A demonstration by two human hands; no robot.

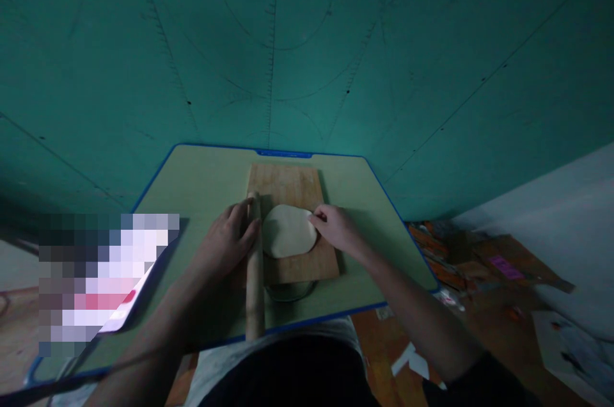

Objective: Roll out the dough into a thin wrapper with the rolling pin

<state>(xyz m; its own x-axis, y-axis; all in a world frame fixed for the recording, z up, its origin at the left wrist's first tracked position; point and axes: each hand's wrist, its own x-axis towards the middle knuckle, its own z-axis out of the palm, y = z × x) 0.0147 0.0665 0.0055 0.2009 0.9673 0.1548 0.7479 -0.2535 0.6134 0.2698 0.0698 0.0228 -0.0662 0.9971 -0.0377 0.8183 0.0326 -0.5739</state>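
Observation:
A flattened, roughly oval sheet of pale dough (289, 232) lies on a wooden cutting board (286, 182). Along the dough's left side rests a wooden rolling pin (255, 292), pointing away from me, its near end reaching the table's front edge. My left hand (231, 234) is closed on the pin's upper part, thumb across it and fingers on its far left side. At the dough's right edge, my right hand (330, 223) pinches the rim between thumb and fingers. A dark cord loop (292, 297) shows at the board's near end.
The small table (211, 170) has a blue rim and stands against a green wall (307, 74) with drawn lines. A bright, partly pixelated screen (118, 279) stands at the left. Flattened cardboard (518, 260) and scraps lie on the floor at right, beside a white box (566, 356).

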